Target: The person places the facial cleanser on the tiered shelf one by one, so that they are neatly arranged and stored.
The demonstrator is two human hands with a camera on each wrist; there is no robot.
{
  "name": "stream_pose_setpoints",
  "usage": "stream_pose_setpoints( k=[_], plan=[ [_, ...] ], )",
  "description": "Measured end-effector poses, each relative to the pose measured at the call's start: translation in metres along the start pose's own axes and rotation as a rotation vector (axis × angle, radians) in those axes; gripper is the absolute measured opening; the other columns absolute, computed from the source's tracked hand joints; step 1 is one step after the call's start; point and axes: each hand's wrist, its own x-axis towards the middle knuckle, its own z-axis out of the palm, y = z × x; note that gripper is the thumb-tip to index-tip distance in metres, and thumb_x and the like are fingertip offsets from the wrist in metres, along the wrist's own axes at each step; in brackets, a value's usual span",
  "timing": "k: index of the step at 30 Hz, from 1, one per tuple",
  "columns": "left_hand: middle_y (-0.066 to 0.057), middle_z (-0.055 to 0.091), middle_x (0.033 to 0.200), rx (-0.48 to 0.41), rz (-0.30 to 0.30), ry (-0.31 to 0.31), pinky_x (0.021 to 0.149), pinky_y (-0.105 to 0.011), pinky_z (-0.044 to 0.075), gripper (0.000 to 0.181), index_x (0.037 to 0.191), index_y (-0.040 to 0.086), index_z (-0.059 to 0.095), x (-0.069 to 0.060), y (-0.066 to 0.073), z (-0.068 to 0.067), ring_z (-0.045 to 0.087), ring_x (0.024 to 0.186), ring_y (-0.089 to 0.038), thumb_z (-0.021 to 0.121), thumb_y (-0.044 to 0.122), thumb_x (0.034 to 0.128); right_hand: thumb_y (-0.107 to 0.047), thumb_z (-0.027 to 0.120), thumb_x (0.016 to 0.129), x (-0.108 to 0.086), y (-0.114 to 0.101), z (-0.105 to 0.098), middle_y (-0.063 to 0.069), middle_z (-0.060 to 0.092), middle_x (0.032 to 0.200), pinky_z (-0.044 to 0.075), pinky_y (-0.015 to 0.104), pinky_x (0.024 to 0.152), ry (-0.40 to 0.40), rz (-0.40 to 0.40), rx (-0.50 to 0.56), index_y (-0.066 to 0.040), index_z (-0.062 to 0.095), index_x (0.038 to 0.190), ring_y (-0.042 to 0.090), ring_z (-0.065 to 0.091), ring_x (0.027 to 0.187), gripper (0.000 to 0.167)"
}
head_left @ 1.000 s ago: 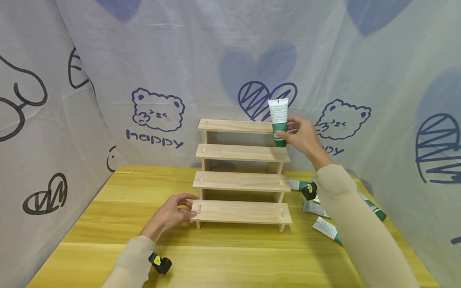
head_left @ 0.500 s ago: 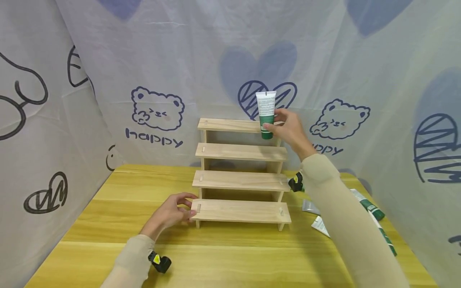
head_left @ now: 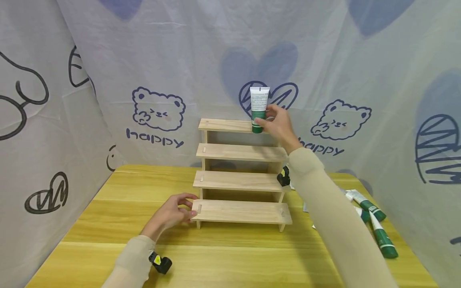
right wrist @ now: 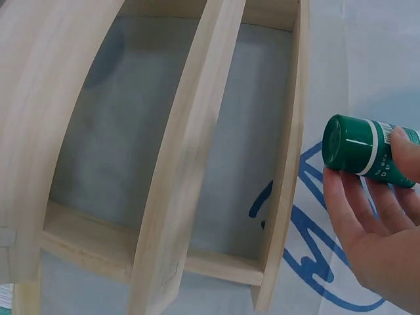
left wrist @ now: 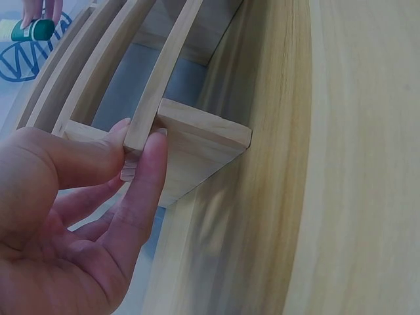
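the right hand (head_left: 279, 124) pinches a green-and-white plastic tube (head_left: 259, 105), cap (right wrist: 345, 146) downward, near the top step (head_left: 227, 125) of a pale wooden four-step rack (head_left: 234, 180); the left hand (head_left: 172, 213) pinches the lowest step (head_left: 237, 211) at its left end. i would keep the rack firm and the tube upright, so the cap meets wood flatly. on the yellow wood-grain tabletop (head_left: 144, 236), more tubes (head_left: 384, 240) lie by the right edge; whitish printed cloth (head_left: 158, 52) hangs behind the back edge
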Motion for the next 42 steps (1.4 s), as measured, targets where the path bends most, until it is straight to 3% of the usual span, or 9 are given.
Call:
stream_pose_setpoints(
  k=[7, 25, 32, 42],
  plan=[
    [-0.019, 0.061, 0.115, 0.005, 0.014, -0.002, 0.076, -0.040, 0.066, 0.051, 0.142, 0.001, 0.055, 0.000, 0.000, -0.001, 0.074, 0.077, -0.020, 0.071, -0.002, 0.0935, -0.010, 0.074, 0.094, 0.009, -0.004, 0.010, 0.023, 0.065, 0.135, 0.058, 0.040, 0.098, 0.017, -0.026, -0.008, 0.001, 0.055, 0.139, 0.030, 0.064, 0.109, 0.049],
    [-0.020, 0.062, 0.115, 0.006, 0.000, 0.009, 0.075, -0.040, 0.066, 0.050, 0.142, 0.002, 0.056, 0.001, 0.000, -0.001, 0.073, 0.077, -0.021, 0.070, -0.002, 0.0945, -0.006, 0.074, 0.094, 0.028, -0.009, 0.048, 0.023, 0.070, 0.127, 0.059, 0.031, 0.083, 0.045, -0.034, 0.015, 0.001, 0.058, 0.136, 0.023, 0.065, 0.095, 0.045],
    [-0.020, 0.061, 0.115, -0.001, -0.006, 0.009, 0.075, -0.040, 0.066, 0.050, 0.142, 0.002, 0.055, -0.001, 0.001, 0.000, 0.073, 0.077, -0.020, 0.070, -0.003, 0.0943, -0.005, 0.073, 0.094, 0.031, -0.006, 0.061, 0.024, 0.069, 0.129, 0.058, 0.037, 0.096, 0.057, -0.050, 0.039, 0.001, 0.058, 0.135, 0.027, 0.067, 0.102, 0.043],
    [-0.019, 0.061, 0.115, 0.004, -0.011, 0.017, 0.075, -0.040, 0.066, 0.051, 0.142, 0.002, 0.056, -0.001, 0.002, 0.000, 0.073, 0.077, -0.020, 0.071, -0.002, 0.0941, -0.001, 0.072, 0.093, 0.033, -0.006, 0.070, 0.026, 0.068, 0.129, 0.057, 0.043, 0.102, 0.067, -0.057, 0.079, 0.004, 0.058, 0.133, 0.035, 0.067, 0.108, 0.043]
  ],
)
